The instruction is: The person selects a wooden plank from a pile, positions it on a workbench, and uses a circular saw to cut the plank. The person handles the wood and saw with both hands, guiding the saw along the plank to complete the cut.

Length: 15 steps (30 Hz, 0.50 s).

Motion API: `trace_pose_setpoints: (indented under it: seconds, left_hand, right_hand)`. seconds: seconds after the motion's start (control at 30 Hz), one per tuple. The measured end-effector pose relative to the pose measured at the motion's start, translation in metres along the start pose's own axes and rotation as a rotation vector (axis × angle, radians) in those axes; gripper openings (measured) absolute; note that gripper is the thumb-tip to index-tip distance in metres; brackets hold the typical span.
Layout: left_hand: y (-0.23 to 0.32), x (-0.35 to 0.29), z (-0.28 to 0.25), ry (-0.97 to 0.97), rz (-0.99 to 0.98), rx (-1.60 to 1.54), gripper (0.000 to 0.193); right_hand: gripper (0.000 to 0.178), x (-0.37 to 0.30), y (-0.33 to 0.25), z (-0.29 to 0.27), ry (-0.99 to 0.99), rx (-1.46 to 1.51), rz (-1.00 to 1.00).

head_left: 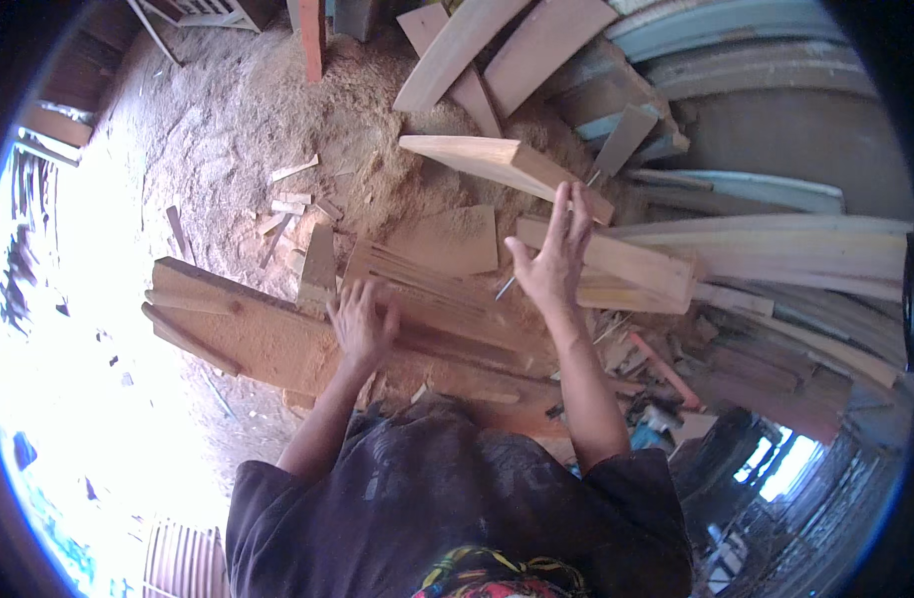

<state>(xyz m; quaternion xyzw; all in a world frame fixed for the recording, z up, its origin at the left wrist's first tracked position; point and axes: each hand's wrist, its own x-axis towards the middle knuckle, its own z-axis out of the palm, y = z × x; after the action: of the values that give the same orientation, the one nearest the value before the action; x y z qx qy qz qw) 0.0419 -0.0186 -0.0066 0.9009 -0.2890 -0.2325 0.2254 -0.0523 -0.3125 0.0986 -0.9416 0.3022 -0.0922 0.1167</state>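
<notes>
My right hand (556,264) is raised with its fingers stretched and the thumb apart. Its fingertips overlap the near end of a thick pale wooden plank (512,159); whether they touch it I cannot tell. Beneath that hand lies another squared timber (626,264). My left hand (363,321), fingers spread and bent a little, is over the sawdust-covered workbench (277,324). Close beside it an upright wooden block (318,264) rises from the bench. Between my hands run thin wooden strips or slats (437,299), dusted with sawdust. Neither hand appears to hold anything.
Sawdust (277,120) and small offcuts (290,204) cover the ground ahead. Boards (462,50) lean at the far side, and long planks (776,244) are stacked at the right. An orange-red bar (666,369) lies among scraps near my right elbow.
</notes>
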Motion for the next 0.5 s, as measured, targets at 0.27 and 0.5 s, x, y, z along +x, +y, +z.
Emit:
trace_pose_setpoints:
  seconds: [0.27, 0.5]
  left_hand:
    - [0.080, 0.122, -0.028, -0.031, 0.527, -0.301, 0.087]
    - [0.060, 0.134, -0.022, -0.413, 0.712, -0.251, 0.067]
  right_hand:
    - [0.108, -0.116, -0.044, 0.016, -0.137, 0.240, 0.107]
    - [0.066, -0.159, -0.038, 0.011, -0.005, 0.428, 0.183]
